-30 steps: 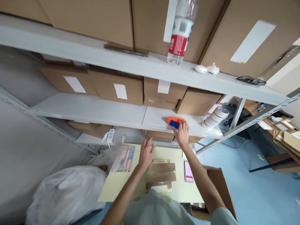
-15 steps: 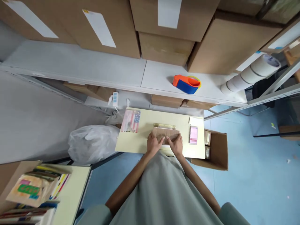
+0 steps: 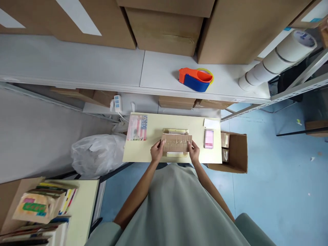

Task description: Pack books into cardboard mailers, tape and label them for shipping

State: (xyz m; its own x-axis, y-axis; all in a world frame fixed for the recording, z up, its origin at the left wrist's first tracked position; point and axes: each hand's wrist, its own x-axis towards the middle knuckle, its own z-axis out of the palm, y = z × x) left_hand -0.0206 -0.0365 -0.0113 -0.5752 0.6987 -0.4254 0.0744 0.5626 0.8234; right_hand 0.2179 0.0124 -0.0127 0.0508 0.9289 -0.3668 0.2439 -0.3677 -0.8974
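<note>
Shift: left hand (image 3: 156,151) and right hand (image 3: 194,151) parted to opposite ends of the flat brown taped cardboard box (image 3: 176,142).
Grip: both clasp those ends.
Place: box mid pale yellow table (image 3: 197,123).
Hidden: box underside.

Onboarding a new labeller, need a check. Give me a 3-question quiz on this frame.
1. True or false: the dispenser lies on the table.
2. What lies on the table just right of the package? A) scissors B) phone C) mug
3. Fill in: the left hand and right hand each grip one end of the ____.
Key: 1 false, it lies on the shelf. 2 B. 3 package.
</note>
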